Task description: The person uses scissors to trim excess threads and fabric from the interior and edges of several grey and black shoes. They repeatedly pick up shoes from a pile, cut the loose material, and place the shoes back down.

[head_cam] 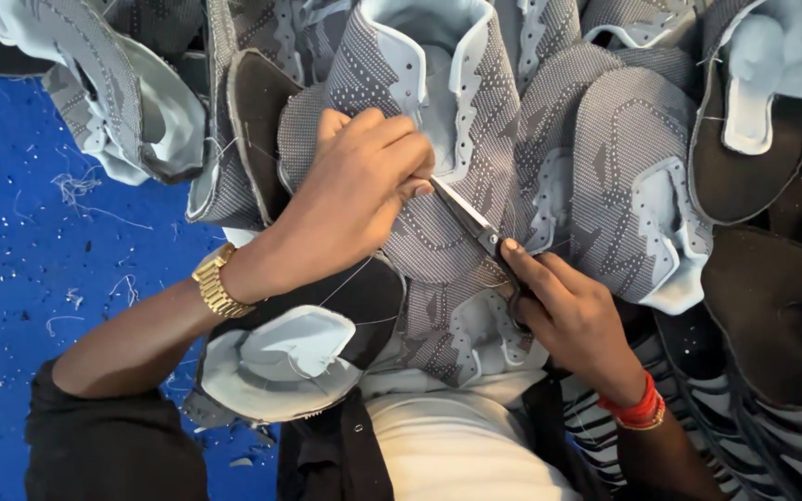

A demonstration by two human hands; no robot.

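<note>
My left hand (359, 190), with a gold watch on its wrist, pinches the edge of a grey patterned shoe upper (447, 232) with a pale blue lining. My right hand (568, 315), wearing a red wrist thread, grips small scissors (471, 221). The scissor blades point up and left, with their tips right at my left fingertips on the upper's edge. The handle end is hidden inside my right hand.
Several more grey and pale blue shoe uppers (624, 176) lie heaped across my lap and to the right, some showing dark undersides (772, 306). A blue floor (30, 241) strewn with thread scraps lies at the left.
</note>
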